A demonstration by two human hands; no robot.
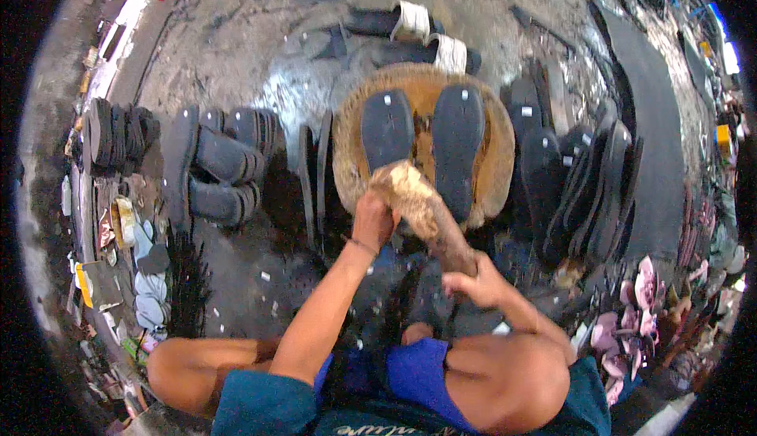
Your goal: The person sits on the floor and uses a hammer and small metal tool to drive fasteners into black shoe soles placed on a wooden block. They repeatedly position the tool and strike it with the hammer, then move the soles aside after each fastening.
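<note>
A rough wooden mallet (418,203), pale and chipped at its thick end, slants across the near edge of a round wooden block (423,132). My right hand (479,280) is closed round its lower handle. Beside the thick end, my left hand (375,217) has its fingers curled in; the mallet partly covers them, and what they grip is hidden. Two dark shoe soles lie on the block: the left sole (387,124) has its near end behind the mallet, while the right sole (458,132) shows almost whole.
Stacked dark sandals (225,164) sit left of the block, and several upright soles (591,184) stand on its right. Beyond it lie two sandals with white straps (449,54). A long black sheet (654,136) runs along the right; pink pieces (631,318) are heaped near my knee.
</note>
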